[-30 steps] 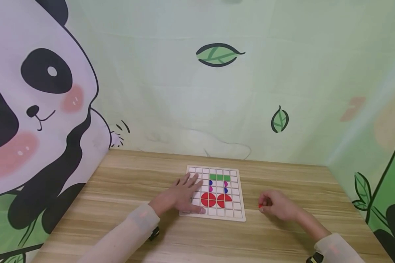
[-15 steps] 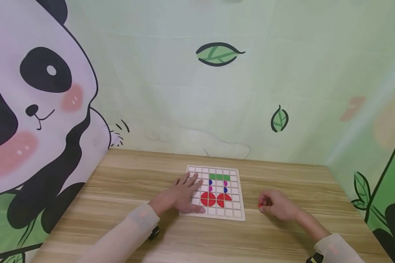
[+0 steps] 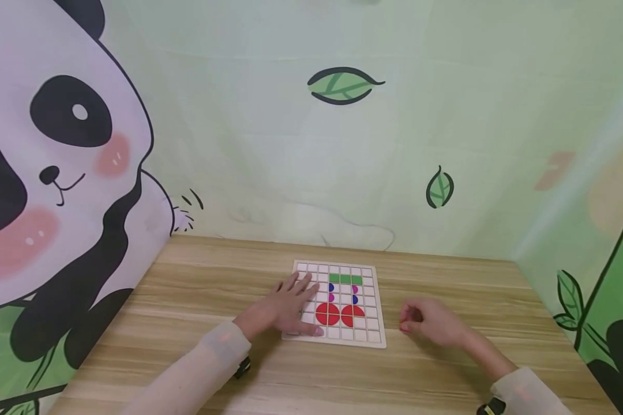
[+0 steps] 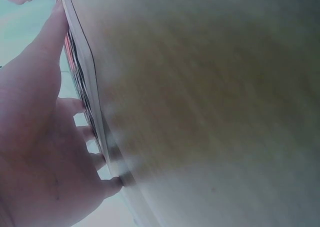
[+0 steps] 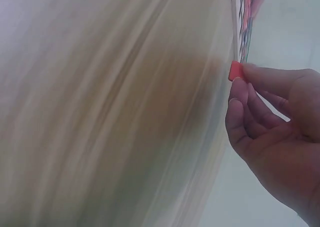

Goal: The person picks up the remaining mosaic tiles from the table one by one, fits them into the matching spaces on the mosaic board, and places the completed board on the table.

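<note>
A white gridded board lies on the table, and my left hand rests on its left side with fingers spread. Colored shapes fill some of its squares: a green bar, small blue and magenta half-rounds, a full red circle and a red circle whose lower right quarter is white. To the right of the board, my right hand pinches a small red tile between thumb and fingers. In the head view the fingers mostly hide this tile.
The wood-grain table extends around the board on all sides. Behind it hangs a pale green backdrop with printed leaves, and a large printed panda covers the left side.
My right hand has shifted slightly left toward the board with the red tile in its fingers. The left hand keeps its place on the board.
</note>
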`<state>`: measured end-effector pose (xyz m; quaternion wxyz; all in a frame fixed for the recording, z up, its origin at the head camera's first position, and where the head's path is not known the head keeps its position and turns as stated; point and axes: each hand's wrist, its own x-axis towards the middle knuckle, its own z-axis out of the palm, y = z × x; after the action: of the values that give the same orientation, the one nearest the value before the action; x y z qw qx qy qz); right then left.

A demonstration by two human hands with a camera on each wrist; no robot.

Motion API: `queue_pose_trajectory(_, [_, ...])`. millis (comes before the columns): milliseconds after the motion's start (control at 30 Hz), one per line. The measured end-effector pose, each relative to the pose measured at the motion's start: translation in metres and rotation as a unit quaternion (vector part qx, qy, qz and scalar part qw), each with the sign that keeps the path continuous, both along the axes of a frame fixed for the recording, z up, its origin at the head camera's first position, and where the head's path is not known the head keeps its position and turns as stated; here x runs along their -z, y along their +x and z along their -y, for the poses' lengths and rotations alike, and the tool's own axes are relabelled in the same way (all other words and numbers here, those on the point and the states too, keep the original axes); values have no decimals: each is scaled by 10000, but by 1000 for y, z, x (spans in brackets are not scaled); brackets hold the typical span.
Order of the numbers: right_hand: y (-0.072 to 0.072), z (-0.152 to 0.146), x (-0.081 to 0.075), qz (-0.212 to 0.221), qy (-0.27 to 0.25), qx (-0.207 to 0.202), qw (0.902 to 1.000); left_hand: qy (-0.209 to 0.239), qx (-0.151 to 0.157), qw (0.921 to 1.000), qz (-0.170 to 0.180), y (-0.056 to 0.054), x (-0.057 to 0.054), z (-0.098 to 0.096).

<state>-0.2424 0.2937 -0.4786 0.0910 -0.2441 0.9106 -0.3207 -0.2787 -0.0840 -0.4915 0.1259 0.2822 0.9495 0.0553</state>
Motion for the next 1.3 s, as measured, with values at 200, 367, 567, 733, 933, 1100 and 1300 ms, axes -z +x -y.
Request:
queue_pose_trajectory(200, [1,19,-7,57,-45,-4,10000,35,6,10000,-8,1,0,0])
queue_pose_trajectory(367, [-2,35,-8,-119,105,144,9998,75,-9,10000,24,0,1,0])
queue_pose_trajectory(567, [-7,55,-3,-98,-9,112,9999,66,-18,10000,5,0,2,1])
queue_pose_trajectory(733, [-7,69,-1,-150,-5,93,9998,76,-19,10000,-15,-1,2,0])
queue_pose_trajectory(933, [-9,81,3,-243,-98,-95,9996,76,25,10000,-13,0,2,1])
queue_pose_trajectory(1100, [-12,87,5,-357,-81,-108,9993,69,27,10000,6,0,2,1])
queue_pose_trajectory(1300, [-15,90,4,-375,59,-79,9992,54,1,10000,-8,1,1,0])
